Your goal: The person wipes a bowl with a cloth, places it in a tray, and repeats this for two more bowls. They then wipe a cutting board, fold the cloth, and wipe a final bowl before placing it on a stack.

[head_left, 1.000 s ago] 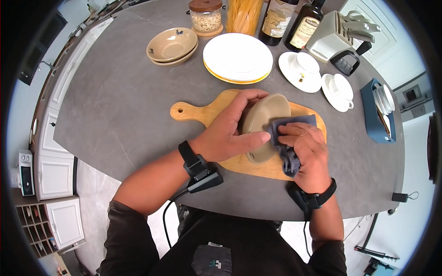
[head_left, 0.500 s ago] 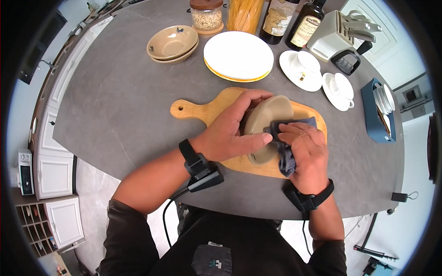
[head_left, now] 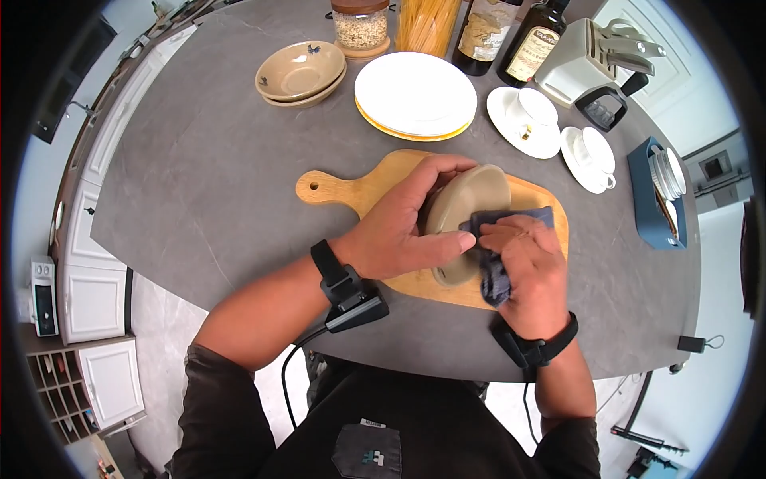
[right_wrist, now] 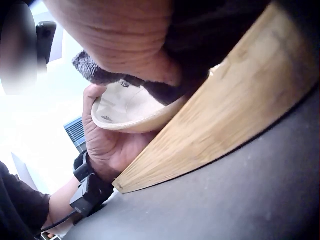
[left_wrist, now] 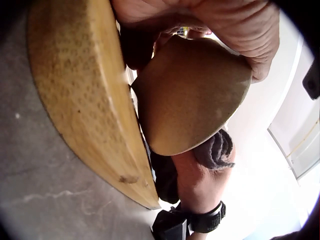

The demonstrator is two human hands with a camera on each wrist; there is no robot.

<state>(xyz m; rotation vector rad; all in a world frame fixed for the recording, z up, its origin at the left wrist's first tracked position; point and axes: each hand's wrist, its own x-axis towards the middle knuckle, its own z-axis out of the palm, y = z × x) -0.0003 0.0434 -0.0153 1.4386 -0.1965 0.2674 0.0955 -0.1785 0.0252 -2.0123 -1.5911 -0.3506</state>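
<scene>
Tilted on its side above the wooden board (head_left: 383,168), a beige bowl (head_left: 456,209) is gripped by the left hand (head_left: 407,223), its thumb over the near rim. The right hand (head_left: 531,267) holds a dark grey cloth (head_left: 495,279) against the bowl's inside. From the left wrist view, the bowl's outer side (left_wrist: 192,97) faces the camera beside the board's edge (left_wrist: 95,115), with the cloth (left_wrist: 217,150) beyond the rim. In the right wrist view the cloth (right_wrist: 92,70) hangs over the bowl (right_wrist: 135,107), and the right fingertips are hidden.
Two stacked beige bowls (head_left: 299,72) and stacked white plates (head_left: 415,96) stand behind the board. Further right are two white cups on saucers (head_left: 523,120), dark bottles (head_left: 533,44), a toaster (head_left: 570,64) and a blue bin (head_left: 654,199) of dishes. A pasta container (head_left: 427,28) stands at the back.
The bowl and left hand have shifted very slightly right. The right hand has moved a little left with the cloth, which is bunched differently against the bowl's inside.
</scene>
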